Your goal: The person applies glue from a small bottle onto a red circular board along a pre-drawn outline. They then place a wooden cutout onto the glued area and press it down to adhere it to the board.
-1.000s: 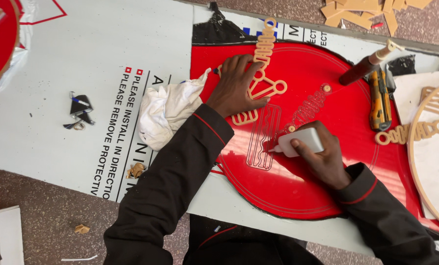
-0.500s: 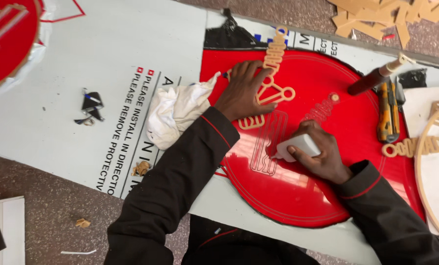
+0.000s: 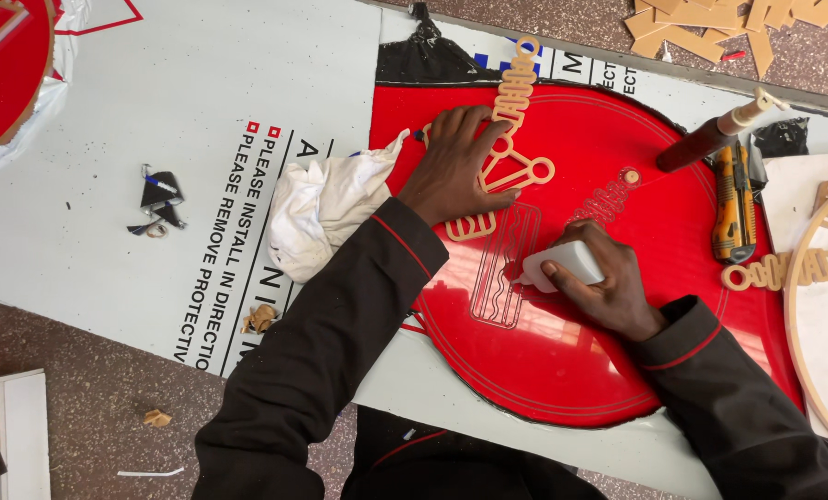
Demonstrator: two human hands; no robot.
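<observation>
White glue bottle (image 3: 570,262) — gripped in closed right hand (image 3: 608,282), nozzle touching round red panel (image 3: 571,361) at engraved outline. Left hand (image 3: 458,167) — fingers spread flat, pressing wooden cut-out piece (image 3: 507,139) onto panel. White rag (image 3: 326,208) beside left sleeve; utility knife (image 3: 733,204) near panel's right edge.

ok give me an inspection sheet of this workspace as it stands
surface: white protective-film sheet on a speckled floor.
job's things: round glossy red disc; tan wooden cut-out shape; white squeeze bottle, tip down on the disc's engraved outline.
clutter: crumpled white rag; yellow utility knife; dark bottle with pale nozzle; wood offcuts; black scraps.
grippers: left hand flat on the cut-out; right hand gripping the squeeze bottle.
cables: nothing seen.
surroundings: second red disc top left; round tan wooden frame at right edge.
</observation>
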